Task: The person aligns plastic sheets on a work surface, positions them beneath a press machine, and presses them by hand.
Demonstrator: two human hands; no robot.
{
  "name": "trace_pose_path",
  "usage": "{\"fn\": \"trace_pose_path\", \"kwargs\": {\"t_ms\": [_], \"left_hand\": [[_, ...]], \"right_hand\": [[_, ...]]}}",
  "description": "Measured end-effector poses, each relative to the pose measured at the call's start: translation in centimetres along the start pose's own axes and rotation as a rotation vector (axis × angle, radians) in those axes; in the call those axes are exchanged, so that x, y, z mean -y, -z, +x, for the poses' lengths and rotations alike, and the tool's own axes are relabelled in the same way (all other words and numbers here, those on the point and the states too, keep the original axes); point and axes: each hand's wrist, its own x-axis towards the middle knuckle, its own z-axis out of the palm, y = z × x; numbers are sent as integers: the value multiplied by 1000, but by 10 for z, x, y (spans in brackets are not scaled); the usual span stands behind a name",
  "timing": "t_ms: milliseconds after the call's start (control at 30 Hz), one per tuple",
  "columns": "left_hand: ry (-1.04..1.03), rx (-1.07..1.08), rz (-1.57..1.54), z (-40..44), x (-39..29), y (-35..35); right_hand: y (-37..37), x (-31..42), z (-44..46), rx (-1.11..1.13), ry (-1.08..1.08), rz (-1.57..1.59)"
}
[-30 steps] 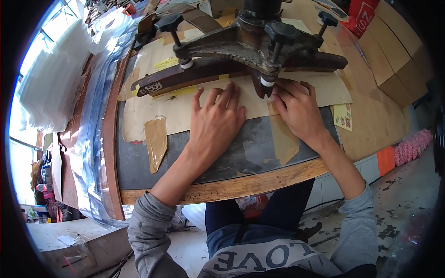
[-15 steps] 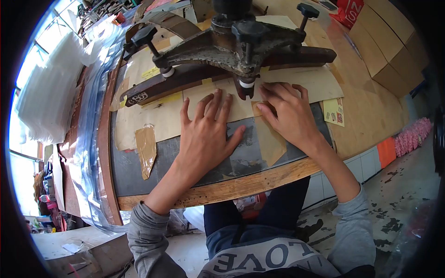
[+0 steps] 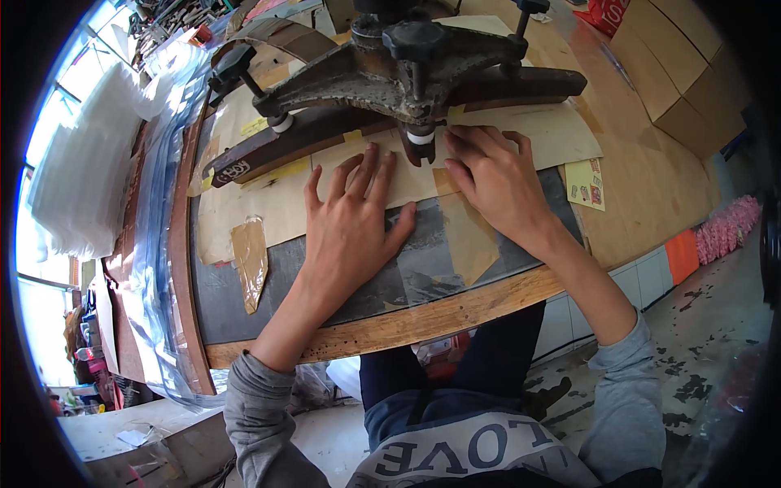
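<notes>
My left hand (image 3: 348, 215) lies flat with its fingers spread, the fingertips on a beige card sheet (image 3: 281, 199) and the thumb over the dark grey board (image 3: 281, 276). Just right of a notched metal prong (image 3: 421, 152), my right hand (image 3: 503, 185) rests on the same sheet. Its fingers are bent and slightly apart, the thumb away from the index finger, and I see nothing held. Above both hands stands a heavy metal press head (image 3: 374, 73) with black knobs. A long dark curved bar (image 3: 301, 134) runs below it, close over the sheet.
Brown tape pieces (image 3: 250, 264) and a yellow printed label (image 3: 585, 185) lie on the work surface. The wooden table edge (image 3: 407, 317) is close to my body. Stacked clear plastic (image 3: 85, 159) stands left, and a cardboard box (image 3: 679, 81) sits right.
The view has shifted slightly, so the press head appears a little farther up and left. Both hands stay in nearly the same places on the card sheet.
</notes>
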Motion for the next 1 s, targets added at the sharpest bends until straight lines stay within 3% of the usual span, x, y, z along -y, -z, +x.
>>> {"fn": "trace_pose_path", "kwargs": {"t_ms": [1000], "left_hand": [[16, 6, 1, 5, 9, -4]], "right_hand": [[-5, 3, 3, -31, -24, 27]]}}
